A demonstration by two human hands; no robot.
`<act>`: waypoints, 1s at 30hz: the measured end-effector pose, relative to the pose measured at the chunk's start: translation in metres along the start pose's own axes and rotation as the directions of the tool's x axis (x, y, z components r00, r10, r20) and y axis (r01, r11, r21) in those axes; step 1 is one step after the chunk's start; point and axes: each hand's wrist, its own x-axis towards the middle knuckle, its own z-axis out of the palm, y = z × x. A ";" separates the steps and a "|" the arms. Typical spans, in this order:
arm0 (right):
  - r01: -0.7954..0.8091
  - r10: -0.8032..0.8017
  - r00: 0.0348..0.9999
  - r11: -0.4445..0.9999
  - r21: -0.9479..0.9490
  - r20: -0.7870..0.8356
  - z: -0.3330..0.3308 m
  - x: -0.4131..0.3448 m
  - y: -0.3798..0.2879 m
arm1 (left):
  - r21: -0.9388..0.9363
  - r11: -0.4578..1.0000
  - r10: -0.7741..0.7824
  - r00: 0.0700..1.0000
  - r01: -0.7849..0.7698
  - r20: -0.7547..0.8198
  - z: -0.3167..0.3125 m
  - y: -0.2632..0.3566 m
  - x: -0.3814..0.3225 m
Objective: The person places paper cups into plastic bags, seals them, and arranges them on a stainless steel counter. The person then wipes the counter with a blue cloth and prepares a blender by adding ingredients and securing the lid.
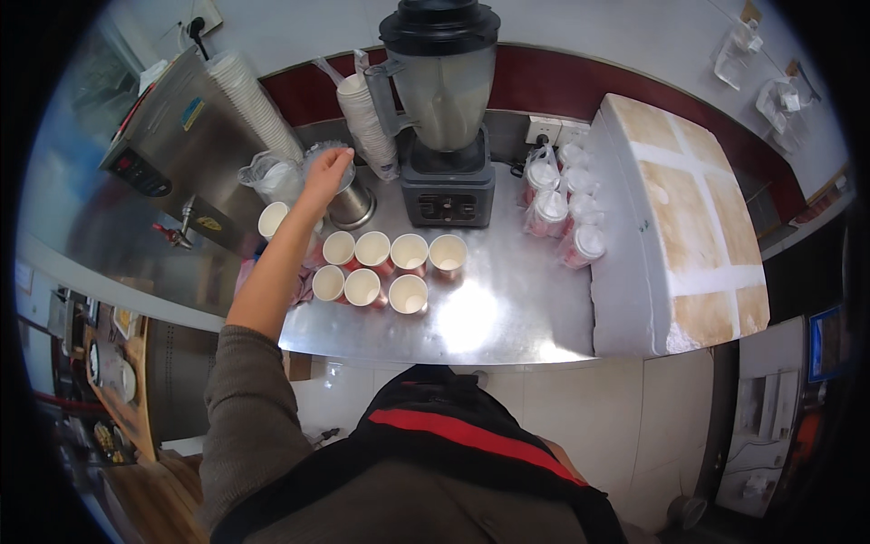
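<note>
My left hand (329,178) reaches over a stainless steel canister (352,207) with clear plastic at its top. Its fingers are curled together, and whether they pinch anything is hidden. Below the forearm, several open paper cups (409,253), red outside and pale inside, stand upright in two rows on the steel counter (516,299). Another paper cup (273,219) stands left of my forearm, next to a clear plastic bag (272,175) of white items. My right hand is out of view.
Behind the cups stands a blender (445,102). Tall cup stacks (255,102) lean at the left by a steel dispenser with a tap (182,234). Bagged lidded cups (547,211) stand right, beside a large foam box (700,224). A pink cloth (302,289) lies near my forearm.
</note>
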 end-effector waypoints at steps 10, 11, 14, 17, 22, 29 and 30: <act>-0.141 0.100 0.918 0.987 -0.079 -0.384 -0.027 -0.028 -0.152 | -0.182 0.977 0.160 0.950 -0.113 0.269 0.005 0.068 -0.083; -0.189 0.110 0.899 0.970 -0.150 -0.423 -0.031 -0.029 -0.167 | -0.269 0.958 0.186 0.925 -0.096 0.332 0.011 0.065 -0.103; -0.176 0.027 0.798 0.966 -0.191 -0.601 -0.044 -0.031 -0.233 | -0.194 0.966 0.046 0.630 0.169 0.775 0.028 0.035 -0.172; 0.450 -0.340 0.754 0.890 0.065 -0.562 -0.071 -0.048 -0.310 | 0.167 0.984 -0.147 0.253 -0.062 0.956 0.038 -0.014 -0.241; 0.517 -0.452 0.856 0.727 0.453 -0.252 -0.042 -0.035 -0.414 | 0.053 0.849 -0.396 0.566 0.526 0.723 -0.001 -0.097 -0.270; 0.221 -0.246 0.930 0.968 0.117 0.272 -0.011 0.018 -0.446 | 0.238 0.674 -0.511 0.210 0.699 0.833 -0.007 -0.194 -0.320; 0.163 -0.185 0.932 0.982 0.095 0.313 -0.006 0.022 -0.446 | 0.247 0.642 -0.546 0.208 0.726 0.811 -0.012 -0.202 -0.331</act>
